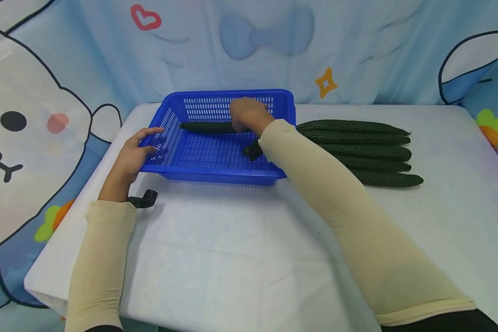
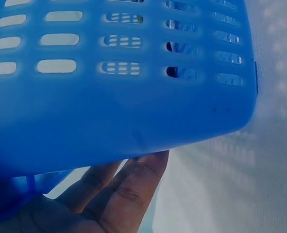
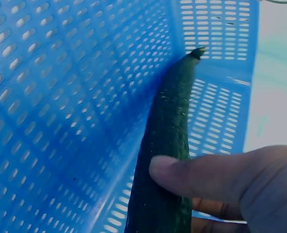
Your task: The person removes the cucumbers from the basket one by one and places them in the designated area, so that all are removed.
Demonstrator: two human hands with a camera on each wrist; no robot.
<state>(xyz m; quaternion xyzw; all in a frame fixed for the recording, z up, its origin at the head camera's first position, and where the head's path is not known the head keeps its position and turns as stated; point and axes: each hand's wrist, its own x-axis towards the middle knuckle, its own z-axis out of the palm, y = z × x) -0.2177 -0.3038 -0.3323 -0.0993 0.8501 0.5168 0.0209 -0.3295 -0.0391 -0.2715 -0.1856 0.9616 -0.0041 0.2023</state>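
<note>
A blue plastic basket [image 1: 213, 175] with slotted walls stands near the table's back edge. At its left end my left hand [image 1: 132, 154] grips the rim; the left wrist view shows fingers [image 2: 138, 187] bent against the rim's edge. Inside the basket, along the back wall, lies a dark green cucumber [image 1: 205, 127]. My right hand [image 1: 249, 114] reaches in and holds it near its right part. In the right wrist view the thumb [image 3: 182, 177] presses on the cucumber's top, with fingers partly hidden on its side. The cucumber's right end is hidden behind the hand in the head view.
Several more cucumbers [image 1: 373, 151] lie side by side on the white-covered table [image 1: 232, 258], just right of the basket. A printed blue curtain [image 1: 348, 55] hangs behind the table. Black wrist mounts [image 1: 146, 199] stick out from the wrists.
</note>
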